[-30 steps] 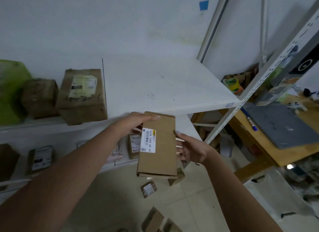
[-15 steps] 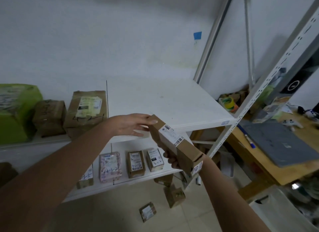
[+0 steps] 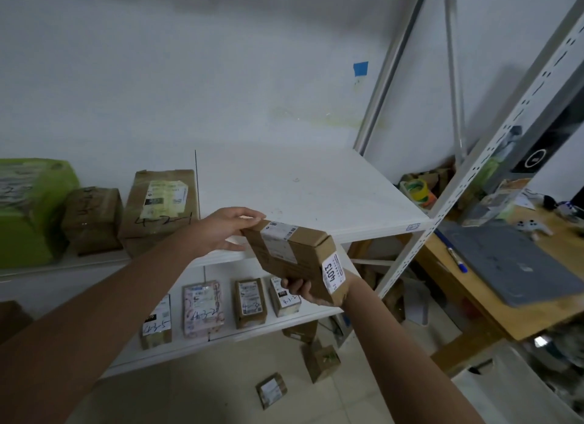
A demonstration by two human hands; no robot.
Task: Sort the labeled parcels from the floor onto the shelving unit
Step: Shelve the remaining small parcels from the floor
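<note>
White wall (image 3: 189, 76) behind; pale tiled floor (image 3: 205, 392) below. A white shelving unit (image 3: 493, 158) fills the view, its upper shelf (image 3: 300, 186) bare at the right end. A wooden table (image 3: 474, 297) stands beyond the unit's right post.

At the left end of the upper shelf stands a green box (image 3: 28, 209). To its right are a smaller brown parcel (image 3: 93, 218) and a large brown parcel (image 3: 161, 202) with handwriting on its face.

The held parcel (image 3: 290, 256), brown card with a white label reading 4013 on its near end, is off the shelving, tilted, just in front of the upper shelf's front edge.

Four small labelled parcels (image 3: 250, 302) stand in a row along the lower shelf (image 3: 271, 325). Two more small parcels (image 3: 271, 390) lie on the floor near the unit's right front corner.

The left hand (image 3: 227, 231) holds the parcel's far end between fingers and thumb. The right hand (image 3: 311, 292), largely hidden, grips the near end from beneath with its fingers curled round.
</note>
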